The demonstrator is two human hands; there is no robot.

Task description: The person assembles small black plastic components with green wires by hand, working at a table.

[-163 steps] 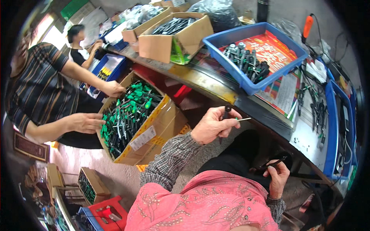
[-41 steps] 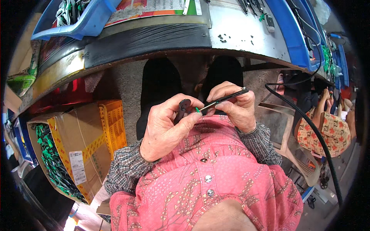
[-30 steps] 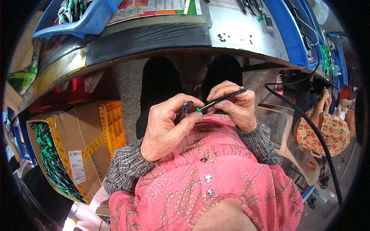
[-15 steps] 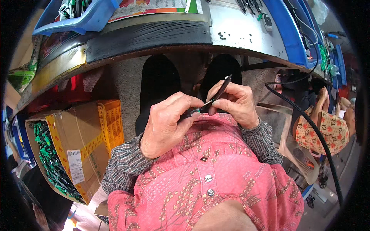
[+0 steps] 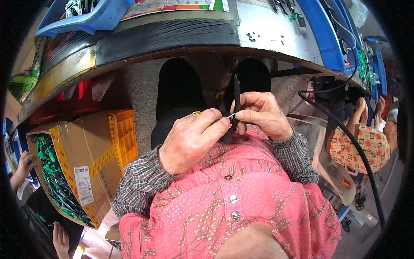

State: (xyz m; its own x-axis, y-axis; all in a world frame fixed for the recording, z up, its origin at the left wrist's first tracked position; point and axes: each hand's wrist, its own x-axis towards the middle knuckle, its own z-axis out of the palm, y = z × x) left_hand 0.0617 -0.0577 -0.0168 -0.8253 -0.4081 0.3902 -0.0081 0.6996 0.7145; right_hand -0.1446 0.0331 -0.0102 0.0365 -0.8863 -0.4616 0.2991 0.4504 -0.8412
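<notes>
In front of my waist, my two hands meet over small parts. My right hand is closed, its thumb and fingers pinching a slim black piece, long like a pen, which points toward the table. My left hand is closed too, thumb and forefinger together at a thin pale sliver that reaches across to the black piece. A dark part shows below the left fingertips; I cannot tell whether it joins the black piece. The fingers hide where the parts meet.
The table edge curves across ahead, with a blue bin and a grey-and-black tool on top. At left stand a cardboard box of green-and-black pieces and an orange crate. A black cable hangs at right, near co-workers.
The black piece has swung from slanting up to the right to nearly upright. My left fingers have shifted, uncovering more of the pale sliver. A co-worker's hands now show at far left.
</notes>
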